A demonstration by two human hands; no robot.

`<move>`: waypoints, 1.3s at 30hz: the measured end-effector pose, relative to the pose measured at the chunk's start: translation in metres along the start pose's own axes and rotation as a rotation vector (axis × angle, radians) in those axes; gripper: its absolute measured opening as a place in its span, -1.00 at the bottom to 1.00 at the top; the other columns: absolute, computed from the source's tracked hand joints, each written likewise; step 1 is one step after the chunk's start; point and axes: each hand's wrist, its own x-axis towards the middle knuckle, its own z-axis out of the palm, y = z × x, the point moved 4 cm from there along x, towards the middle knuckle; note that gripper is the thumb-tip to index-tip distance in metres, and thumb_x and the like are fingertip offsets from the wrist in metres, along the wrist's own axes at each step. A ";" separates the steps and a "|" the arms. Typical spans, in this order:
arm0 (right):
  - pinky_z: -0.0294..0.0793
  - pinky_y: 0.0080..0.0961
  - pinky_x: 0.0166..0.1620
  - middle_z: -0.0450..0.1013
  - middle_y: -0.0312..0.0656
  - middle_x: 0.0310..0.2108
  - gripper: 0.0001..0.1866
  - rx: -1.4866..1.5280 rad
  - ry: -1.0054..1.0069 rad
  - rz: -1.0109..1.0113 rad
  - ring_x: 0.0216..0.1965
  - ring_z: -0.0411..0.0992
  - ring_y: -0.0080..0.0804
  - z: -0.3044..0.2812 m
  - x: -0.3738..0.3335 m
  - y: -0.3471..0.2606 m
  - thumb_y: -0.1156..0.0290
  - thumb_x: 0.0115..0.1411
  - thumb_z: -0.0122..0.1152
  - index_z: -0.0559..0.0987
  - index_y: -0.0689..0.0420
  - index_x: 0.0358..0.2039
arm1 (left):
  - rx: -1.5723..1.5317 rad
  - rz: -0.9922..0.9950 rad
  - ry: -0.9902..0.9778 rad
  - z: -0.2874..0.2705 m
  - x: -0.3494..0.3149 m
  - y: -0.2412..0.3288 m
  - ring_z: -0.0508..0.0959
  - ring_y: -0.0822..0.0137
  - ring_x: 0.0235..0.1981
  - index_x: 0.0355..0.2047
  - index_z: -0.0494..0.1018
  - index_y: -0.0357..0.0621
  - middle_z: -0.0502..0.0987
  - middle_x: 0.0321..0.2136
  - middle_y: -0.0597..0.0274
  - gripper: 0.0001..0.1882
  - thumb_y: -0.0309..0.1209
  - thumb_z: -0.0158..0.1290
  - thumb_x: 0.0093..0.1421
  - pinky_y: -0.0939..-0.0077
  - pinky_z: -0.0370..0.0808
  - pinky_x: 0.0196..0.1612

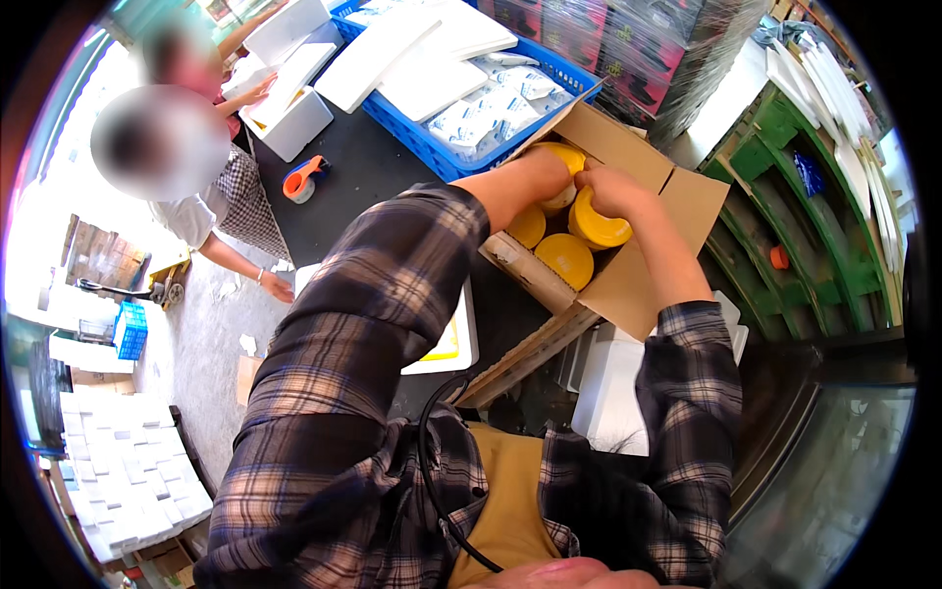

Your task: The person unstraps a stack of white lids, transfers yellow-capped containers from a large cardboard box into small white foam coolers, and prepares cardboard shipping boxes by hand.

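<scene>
Both my hands reach into an open cardboard box (680, 211) that holds several jars with yellow lids. My left hand (545, 175) is closed round a yellow-lidded jar (563, 154) at the box's far side; its fingertips are partly hidden. Just to the right, my right hand (610, 188) has its fingers curled over another yellow-lidded jar (599, 226), which looks tilted. Closer to me in the box stand one more jar (565, 261) and, at the left, a further jar (527, 227) partly covered by my left wrist.
A blue crate (412, 133) with white ice-pack-like pouches and foam lids adjoins the box. On the dark table lies an orange tape dispenser (302, 180). At the left, two people stand near a white foam box (294, 126). Green pallets (795, 216) lean at the right.
</scene>
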 end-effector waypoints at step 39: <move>0.50 -0.42 -0.45 0.43 -0.17 -0.52 -0.87 -0.049 0.421 -0.810 -0.48 0.52 -0.28 0.052 -0.100 -0.488 0.49 -0.07 0.22 0.47 0.14 -0.46 | -0.943 -0.158 0.154 0.089 -0.426 -0.165 0.48 0.44 -0.39 -0.22 0.53 -0.26 0.53 -0.44 0.23 -0.77 -0.33 -0.01 0.36 0.56 0.44 -0.25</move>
